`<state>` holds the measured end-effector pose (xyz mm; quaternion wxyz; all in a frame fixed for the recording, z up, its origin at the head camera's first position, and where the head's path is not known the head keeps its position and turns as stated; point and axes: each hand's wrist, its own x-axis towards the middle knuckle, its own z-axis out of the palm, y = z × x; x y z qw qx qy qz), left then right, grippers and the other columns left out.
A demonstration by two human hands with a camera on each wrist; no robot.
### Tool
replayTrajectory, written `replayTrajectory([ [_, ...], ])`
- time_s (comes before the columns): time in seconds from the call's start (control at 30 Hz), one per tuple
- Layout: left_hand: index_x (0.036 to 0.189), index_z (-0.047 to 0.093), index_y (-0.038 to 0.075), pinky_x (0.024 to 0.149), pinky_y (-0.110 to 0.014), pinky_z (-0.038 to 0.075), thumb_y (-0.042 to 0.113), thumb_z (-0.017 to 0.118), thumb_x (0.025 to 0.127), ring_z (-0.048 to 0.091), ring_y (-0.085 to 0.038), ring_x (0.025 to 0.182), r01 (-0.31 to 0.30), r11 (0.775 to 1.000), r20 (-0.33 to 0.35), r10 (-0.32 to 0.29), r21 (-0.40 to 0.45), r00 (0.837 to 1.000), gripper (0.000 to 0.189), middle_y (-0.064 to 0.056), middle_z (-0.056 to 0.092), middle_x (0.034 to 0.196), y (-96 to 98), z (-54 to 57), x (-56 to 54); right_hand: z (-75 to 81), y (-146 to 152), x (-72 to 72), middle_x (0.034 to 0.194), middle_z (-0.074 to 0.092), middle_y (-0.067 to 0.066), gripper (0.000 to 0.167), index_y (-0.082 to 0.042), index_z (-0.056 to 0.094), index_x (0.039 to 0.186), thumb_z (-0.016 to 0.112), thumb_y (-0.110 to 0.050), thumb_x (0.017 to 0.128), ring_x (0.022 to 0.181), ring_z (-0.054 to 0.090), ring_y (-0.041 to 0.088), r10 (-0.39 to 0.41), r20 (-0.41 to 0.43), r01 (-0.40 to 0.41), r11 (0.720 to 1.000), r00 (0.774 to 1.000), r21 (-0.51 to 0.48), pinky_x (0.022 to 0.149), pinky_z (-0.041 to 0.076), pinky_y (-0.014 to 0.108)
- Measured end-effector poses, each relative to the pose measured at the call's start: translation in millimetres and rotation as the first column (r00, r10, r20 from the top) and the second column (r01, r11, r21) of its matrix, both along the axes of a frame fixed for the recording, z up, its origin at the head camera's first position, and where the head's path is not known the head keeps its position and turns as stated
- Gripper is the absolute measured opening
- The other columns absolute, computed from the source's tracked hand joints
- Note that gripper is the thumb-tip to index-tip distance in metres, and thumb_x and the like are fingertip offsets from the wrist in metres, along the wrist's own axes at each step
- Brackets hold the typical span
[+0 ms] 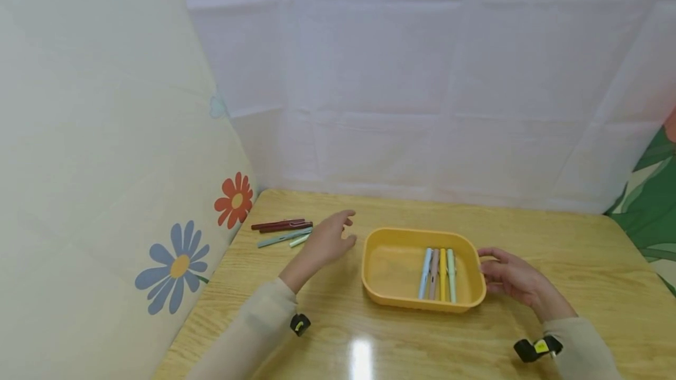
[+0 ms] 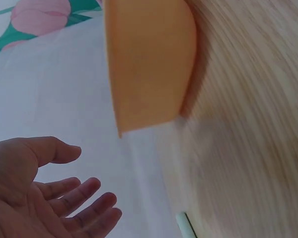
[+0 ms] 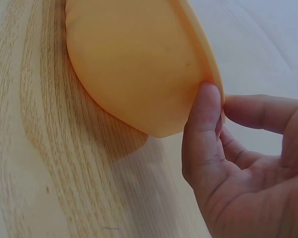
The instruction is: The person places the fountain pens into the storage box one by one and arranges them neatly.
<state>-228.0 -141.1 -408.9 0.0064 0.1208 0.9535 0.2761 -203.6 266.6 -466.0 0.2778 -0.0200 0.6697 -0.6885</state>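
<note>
A yellow tray [image 1: 391,263] sits on the wooden table, with several capped pens in its right half: a light blue pen [image 1: 425,273], a mauve one, a yellow pen [image 1: 442,274] and a pale green one. My right hand [image 1: 514,279] holds the tray's right end; in the right wrist view its thumb and a finger meet at the rim [image 3: 216,64]. Left of the tray my left hand [image 1: 326,240] hovers with fingers apart, touching nothing. Behind it lie dark red pens [image 1: 285,226], a teal pen [image 1: 282,238] and a pale green pen [image 2: 186,225], partly hidden in the head view.
A white cloth [image 1: 380,104] hangs along the table's back edge. To the left stands a pale flower-printed sheet [image 1: 105,163], and a green leaf print [image 1: 652,204] is at the right. A bright reflection lies on the table [image 1: 327,333] near the front.
</note>
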Motion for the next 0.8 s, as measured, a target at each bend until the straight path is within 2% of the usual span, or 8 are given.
replayTrajectory([
  [0.13, 0.149, 0.046, 0.007, 0.102, -0.052, 0.050, 0.020, 0.068, 0.096, 0.057, -0.035, 0.126, -0.041, 0.997, -0.022, 0.040, -0.059, 0.999, 0.060, -0.015, 0.061, 0.137, -9.3, -7.9, -3.6, -0.3, 1, -0.6, 0.100, 0.068, 0.002, 0.035, -0.008, 0.045, 0.135, 0.056, -0.011, 0.102, 0.088, 0.066, 0.016, -0.005, 0.004, 0.005, 1.000, 1.000, -0.005, 0.079, 0.061, 0.034],
  [0.3, 0.152, 0.044, 0.008, 0.108, -0.055, 0.046, 0.020, 0.068, 0.095, 0.048, -0.040, 0.135, -0.087, 0.990, 0.007, 0.088, -0.111, 0.996, 0.063, -0.017, 0.052, 0.147, -18.8, -17.1, -9.3, -0.2, 1, -0.5, 0.100, 0.068, 0.002, 0.033, -0.009, 0.046, 0.134, 0.057, -0.011, 0.102, 0.088, 0.066, 0.016, -0.007, 0.004, 0.007, 1.000, 1.000, -0.005, 0.079, 0.061, 0.034],
  [0.6, 0.152, 0.043, 0.006, 0.103, -0.056, 0.048, 0.014, 0.066, 0.091, 0.048, -0.041, 0.132, -0.128, 0.961, 0.005, 0.133, -0.244, 0.991, 0.066, -0.020, 0.052, 0.145, -28.2, -39.6, -23.9, 0.5, 0, -0.2, 0.100, 0.069, 0.002, 0.036, -0.007, 0.044, 0.136, 0.057, -0.012, 0.102, 0.088, 0.067, 0.016, -0.003, 0.004, 0.003, 1.000, 1.000, -0.002, 0.078, 0.061, 0.033],
  [0.8, 0.153, 0.042, 0.005, 0.101, -0.057, 0.050, 0.018, 0.065, 0.092, 0.047, -0.043, 0.132, -0.123, 0.939, 0.014, 0.134, -0.321, 0.991, 0.066, -0.021, 0.051, 0.146, -29.9, -53.0, -33.6, 0.4, 1, -0.5, 0.099, 0.069, 0.002, 0.034, -0.010, 0.046, 0.135, 0.057, -0.012, 0.102, 0.088, 0.067, 0.015, -0.005, 0.003, 0.005, 1.000, 1.000, 0.007, 0.077, 0.061, 0.032],
])
